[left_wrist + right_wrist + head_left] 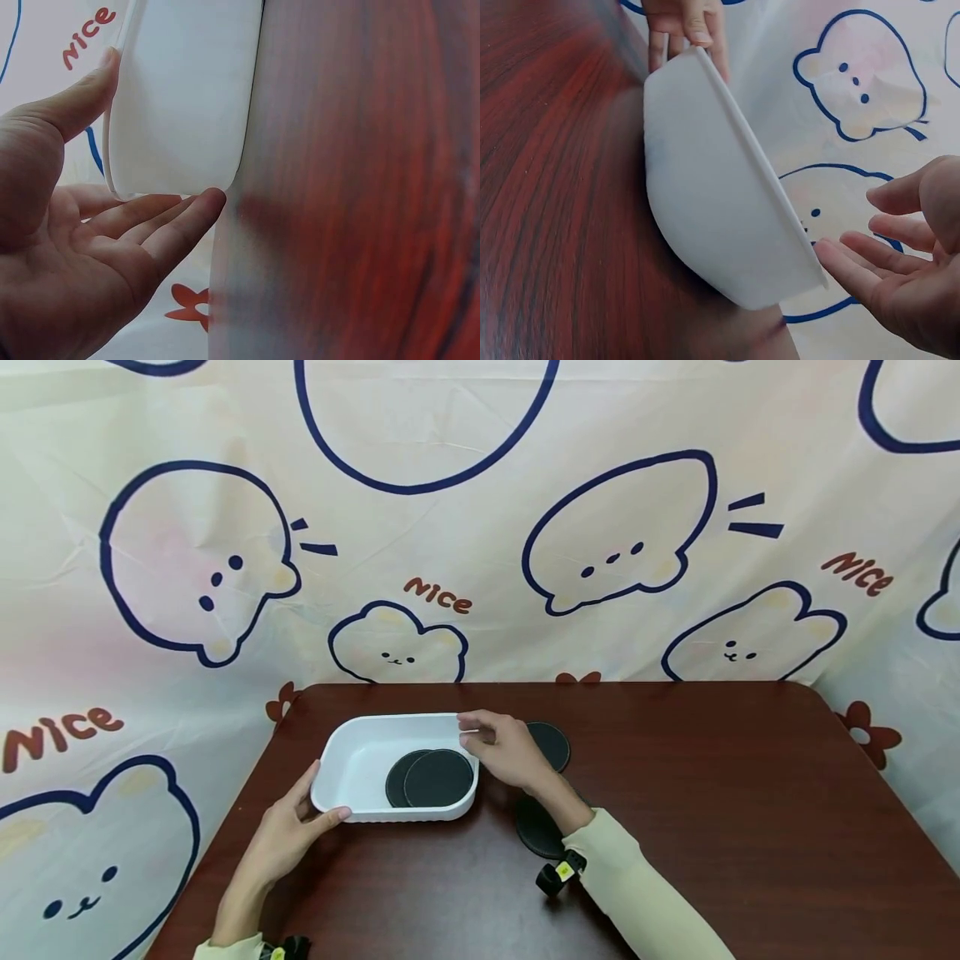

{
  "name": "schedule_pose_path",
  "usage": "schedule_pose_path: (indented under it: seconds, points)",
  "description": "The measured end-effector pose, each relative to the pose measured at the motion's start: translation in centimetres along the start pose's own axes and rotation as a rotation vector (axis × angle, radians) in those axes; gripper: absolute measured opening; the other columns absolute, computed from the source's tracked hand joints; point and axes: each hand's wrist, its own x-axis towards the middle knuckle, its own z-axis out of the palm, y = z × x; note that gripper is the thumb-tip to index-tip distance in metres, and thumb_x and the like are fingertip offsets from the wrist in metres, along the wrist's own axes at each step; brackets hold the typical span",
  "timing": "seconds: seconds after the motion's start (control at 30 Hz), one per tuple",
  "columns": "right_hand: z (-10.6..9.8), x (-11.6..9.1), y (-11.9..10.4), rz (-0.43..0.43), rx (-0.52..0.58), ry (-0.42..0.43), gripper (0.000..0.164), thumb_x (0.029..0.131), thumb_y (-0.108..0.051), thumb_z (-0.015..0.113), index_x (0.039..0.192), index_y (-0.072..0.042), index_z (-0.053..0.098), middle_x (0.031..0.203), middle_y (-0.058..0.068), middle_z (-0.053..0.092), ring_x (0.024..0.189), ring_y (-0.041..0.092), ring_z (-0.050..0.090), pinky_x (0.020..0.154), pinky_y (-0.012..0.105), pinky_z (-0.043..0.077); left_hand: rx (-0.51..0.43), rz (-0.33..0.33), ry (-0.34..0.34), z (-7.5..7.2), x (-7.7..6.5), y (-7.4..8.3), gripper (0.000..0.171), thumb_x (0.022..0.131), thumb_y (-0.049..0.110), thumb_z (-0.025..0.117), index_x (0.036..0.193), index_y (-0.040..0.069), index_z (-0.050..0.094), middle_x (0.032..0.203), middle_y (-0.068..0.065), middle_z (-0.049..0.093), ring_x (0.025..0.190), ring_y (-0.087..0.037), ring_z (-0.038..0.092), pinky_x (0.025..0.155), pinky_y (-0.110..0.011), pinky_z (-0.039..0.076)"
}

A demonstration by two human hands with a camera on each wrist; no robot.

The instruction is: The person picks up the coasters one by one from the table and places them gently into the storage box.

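My left grip (279, 842) holds the white tray (358, 770) near the bench's (720, 810) far-left corner; my right grip (508, 752), loosely spread, is empty.

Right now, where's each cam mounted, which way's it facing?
Head: on the head, facing forward and down at white tray, black discs, tabletop; both sleeves, left hand, right hand show.
Left wrist: on that wrist, facing tray's outer end; left hand shows.
Right wrist: on that wrist, facing tray's outer side, left hand beyond; both hands show.
Wrist views share tray, left hand, backdrop.
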Motion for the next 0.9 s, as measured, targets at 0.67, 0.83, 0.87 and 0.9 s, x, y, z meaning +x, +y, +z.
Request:
schedule_pose_path:
  seconds: [0.67, 0.83, 0.87, 0.9]
  points:
    - [-5.1, -3.3, 2.5, 0.139, 0.293, -0.026, 0.04, 0.108, -0.014, 0.065, 0.147, -0.004, 0.062, 0.142, 0.026, 0.067, 0.125, 0.036, 0.073, 0.1, 0.042, 0.062, -0.005, -0.009, -0.002, 0.1, -0.1, -0.1, 0.112, 0.095, 0.048, 0.081, 0.173, 0.009, 0.012, 0.173, -0.029, 0.03, 0.148, -0.048, 0.052, 0.108, -0.051, 0.056]
    - [-6.2, -4.3, 3.4, 0.16, 0.268, -0.023, 0.045, 0.108, -0.015, 0.065, 0.15, 0.0, 0.058, 0.142, 0.026, 0.067, 0.124, 0.035, 0.073, 0.101, 0.043, 0.062, -0.012, -0.004, -0.001, 0.1, 0.0, -0.1, 0.111, 0.096, 0.047, 0.081, 0.174, 0.01, 0.011, 0.173, -0.029, 0.031, 0.147, -0.049, 0.052, 0.107, -0.051, 0.057]
    - [-6.4, -4.5, 3.7, 0.163, 0.26, -0.026, 0.047, 0.108, -0.015, 0.065, 0.151, 0.001, 0.056, 0.143, 0.026, 0.067, 0.124, 0.035, 0.073, 0.101, 0.042, 0.062, -0.012, -0.003, 0.0, 0.1, 0.0, -0.1, 0.11, 0.096, 0.046, 0.081, 0.174, 0.01, 0.011, 0.172, -0.029, 0.032, 0.147, -0.048, 0.052, 0.106, -0.05, 0.057]
    - [-6.6, -4.7, 3.9, 0.17, 0.255, -0.028, 0.048, 0.108, -0.016, 0.066, 0.152, 0.001, 0.056, 0.143, 0.026, 0.066, 0.124, 0.034, 0.073, 0.101, 0.042, 0.061, -0.013, 0.0, 0.002, 0.1, 0.0, -0.1, 0.11, 0.096, 0.046, 0.081, 0.174, 0.01, 0.012, 0.172, -0.029, 0.033, 0.146, -0.048, 0.053, 0.105, -0.047, 0.058]
